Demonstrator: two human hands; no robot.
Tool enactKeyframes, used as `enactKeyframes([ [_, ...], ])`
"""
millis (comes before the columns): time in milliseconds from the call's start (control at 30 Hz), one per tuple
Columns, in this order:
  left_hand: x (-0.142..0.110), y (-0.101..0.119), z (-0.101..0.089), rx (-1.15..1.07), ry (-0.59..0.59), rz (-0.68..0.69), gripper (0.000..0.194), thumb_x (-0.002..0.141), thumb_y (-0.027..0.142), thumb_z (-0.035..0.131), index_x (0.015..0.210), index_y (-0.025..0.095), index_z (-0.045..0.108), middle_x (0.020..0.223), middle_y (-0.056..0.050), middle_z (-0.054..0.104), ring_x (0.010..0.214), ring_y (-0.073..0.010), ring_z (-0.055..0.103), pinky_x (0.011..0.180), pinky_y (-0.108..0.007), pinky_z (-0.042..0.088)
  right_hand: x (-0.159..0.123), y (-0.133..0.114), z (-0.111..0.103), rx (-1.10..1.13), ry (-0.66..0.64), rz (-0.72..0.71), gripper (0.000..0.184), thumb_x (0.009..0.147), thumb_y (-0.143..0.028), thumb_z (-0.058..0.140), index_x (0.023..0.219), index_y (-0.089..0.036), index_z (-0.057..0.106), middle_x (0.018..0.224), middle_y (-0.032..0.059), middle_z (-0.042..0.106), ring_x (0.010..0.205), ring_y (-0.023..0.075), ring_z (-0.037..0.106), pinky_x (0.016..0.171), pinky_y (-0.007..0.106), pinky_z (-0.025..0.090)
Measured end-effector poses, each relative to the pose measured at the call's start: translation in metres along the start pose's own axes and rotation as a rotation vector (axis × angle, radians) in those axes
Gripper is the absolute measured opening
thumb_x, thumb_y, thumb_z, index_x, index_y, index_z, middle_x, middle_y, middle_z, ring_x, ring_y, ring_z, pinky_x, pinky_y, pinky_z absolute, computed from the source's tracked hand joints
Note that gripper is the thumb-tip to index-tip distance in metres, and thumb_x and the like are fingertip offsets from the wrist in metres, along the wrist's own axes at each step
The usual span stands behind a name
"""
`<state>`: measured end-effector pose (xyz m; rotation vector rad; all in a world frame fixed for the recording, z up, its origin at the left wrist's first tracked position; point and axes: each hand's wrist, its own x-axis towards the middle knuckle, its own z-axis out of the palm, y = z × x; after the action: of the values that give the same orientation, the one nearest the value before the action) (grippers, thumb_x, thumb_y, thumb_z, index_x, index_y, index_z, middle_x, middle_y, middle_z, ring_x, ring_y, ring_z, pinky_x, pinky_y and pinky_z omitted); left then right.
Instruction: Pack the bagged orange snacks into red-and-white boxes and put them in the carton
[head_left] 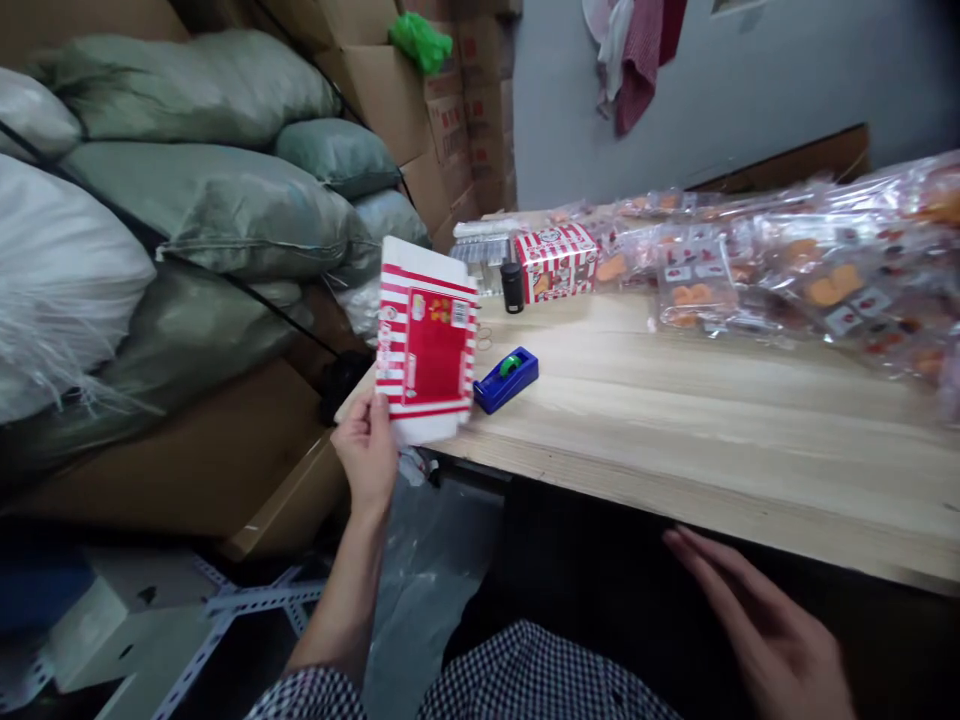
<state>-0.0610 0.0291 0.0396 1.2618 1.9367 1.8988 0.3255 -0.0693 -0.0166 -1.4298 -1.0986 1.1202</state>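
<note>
A flat, folded red-and-white striped carton (439, 350) is pinched at its lower left corner by my left hand (367, 450). It is held up over the left end of the wooden table (637, 420). My right hand (772, 620) hangs low in front of the table's near edge, fingers stretched out and holding nothing. Just right of the carton lies a blue tape dispenser (507, 380) with a green roll. Behind it stand a small black bottle (512, 288) and a striped box (559, 262) that is set up.
Clear plastic packs (697, 280) with orange pieces pile up along the table's back and right side. Stuffed sacks (225, 200) and cardboard boxes (375, 90) are stacked on the left. Cloths (637, 60) hang on the wall. A metal frame (255, 600) stands at lower left.
</note>
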Motion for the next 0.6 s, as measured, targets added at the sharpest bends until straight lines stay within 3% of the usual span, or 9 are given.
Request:
enactKeyframes([
  [67, -0.051, 0.014, 0.011, -0.267, -0.214, -0.259, 0.033, 0.091, 0.044, 0.061, 0.108, 0.017, 0.068, 0.095, -0.005, 0.075, 0.078, -0.0188, 0.069, 0.072, -0.027, 0.054, 0.012, -0.015, 0.031, 0.172, -0.127, 0.057, 0.053, 0.086, -0.046, 0.07, 0.135, -0.03, 0.06, 0.133, 0.0073, 0.067, 0.125, 0.0286, 0.061, 0.111, 0.045, 0.046],
  [133, -0.104, 0.023, 0.023, -0.395, -0.5, -0.474, 0.034, 0.094, 0.043, 0.057, 0.115, 0.018, 0.065, 0.101, -0.007, 0.075, 0.084, -0.0209, 0.071, 0.075, -0.031, 0.056, 0.023, -0.023, 0.049, 0.371, -0.206, 0.078, 0.059, 0.088, -0.046, 0.069, 0.143, -0.032, 0.05, 0.142, 0.0077, 0.06, 0.128, 0.028, 0.059, 0.108, 0.047, 0.049],
  [200, -0.142, 0.027, 0.032, -0.372, -0.735, -0.518, 0.036, 0.096, 0.041, 0.053, 0.122, 0.018, 0.062, 0.115, -0.011, 0.072, 0.098, -0.0242, 0.07, 0.083, -0.035, 0.056, 0.028, -0.023, 0.053, 0.483, -0.193, 0.139, 0.052, 0.089, -0.045, 0.069, 0.137, -0.03, 0.055, 0.136, 0.009, 0.064, 0.121, 0.0285, 0.064, 0.1, 0.047, 0.055],
  [267, -0.156, 0.032, 0.038, -0.213, -0.76, -0.331, 0.043, 0.094, 0.037, 0.059, 0.134, 0.021, 0.054, 0.136, -0.011, 0.061, 0.118, -0.026, 0.062, 0.099, -0.04, 0.05, 0.027, -0.015, 0.045, 0.509, -0.188, 0.178, 0.046, 0.09, -0.044, 0.069, 0.132, -0.029, 0.058, 0.128, 0.0093, 0.069, 0.112, 0.0286, 0.069, 0.092, 0.045, 0.059],
  [367, -0.14, 0.046, 0.05, 0.036, -0.679, 0.134, 0.057, 0.09, 0.03, 0.066, 0.143, 0.027, 0.044, 0.149, -0.009, 0.046, 0.137, -0.0255, 0.043, 0.116, -0.044, 0.033, 0.018, -0.001, 0.026, 0.442, -0.299, 0.194, 0.045, 0.089, -0.042, 0.07, 0.13, -0.027, 0.06, 0.124, 0.0091, 0.072, 0.103, 0.027, 0.072, 0.087, 0.042, 0.061],
  [433, -0.124, 0.055, 0.06, 0.099, -0.809, 0.345, 0.054, 0.09, 0.03, 0.067, 0.139, 0.026, 0.046, 0.142, -0.009, 0.051, 0.134, -0.0246, 0.044, 0.115, -0.044, 0.033, 0.01, 0.006, 0.016, 0.39, -0.406, 0.211, 0.043, 0.09, -0.042, 0.069, 0.129, -0.026, 0.061, 0.124, 0.0087, 0.071, 0.099, 0.0257, 0.073, 0.086, 0.04, 0.061],
  [500, -0.114, 0.059, 0.072, 0.132, -0.996, 0.427, 0.047, 0.088, 0.033, 0.068, 0.131, 0.023, 0.05, 0.13, -0.009, 0.058, 0.123, -0.0245, 0.051, 0.107, -0.042, 0.04, 0.005, 0.011, 0.011, 0.347, -0.468, 0.224, 0.042, 0.091, -0.043, 0.067, 0.129, -0.026, 0.061, 0.124, 0.0077, 0.071, 0.097, 0.0249, 0.073, 0.085, 0.04, 0.061],
  [600, -0.112, 0.056, 0.085, 0.204, -1.19, 0.43, 0.035, 0.086, 0.037, 0.071, 0.113, 0.019, 0.056, 0.113, -0.009, 0.063, 0.106, -0.0246, 0.056, 0.094, -0.039, 0.046, 0.001, 0.021, 0.008, 0.301, -0.507, 0.26, 0.044, 0.091, -0.045, 0.066, 0.13, -0.025, 0.061, 0.12, 0.0067, 0.073, 0.095, 0.0247, 0.073, 0.084, 0.041, 0.061],
])
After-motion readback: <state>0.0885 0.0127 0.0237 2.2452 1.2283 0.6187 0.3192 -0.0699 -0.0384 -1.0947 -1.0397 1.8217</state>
